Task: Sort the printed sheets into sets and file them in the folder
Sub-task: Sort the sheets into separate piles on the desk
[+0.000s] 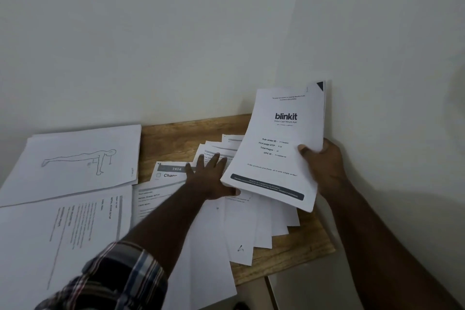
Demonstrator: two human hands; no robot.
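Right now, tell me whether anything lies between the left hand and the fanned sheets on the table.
Nothing visible does. The left hand already rests flat on the fanned sheets; the right hand holds the blinkit stack raised beside it.

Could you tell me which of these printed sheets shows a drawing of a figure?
The sheet at far left, lying on the table: it shows a plank-pose figure; the others show text.

Head-worn, wide-angle; looks forward and down, close over a wooden table [176, 137] against a wall [151, 33], from just behind outstretched arms.
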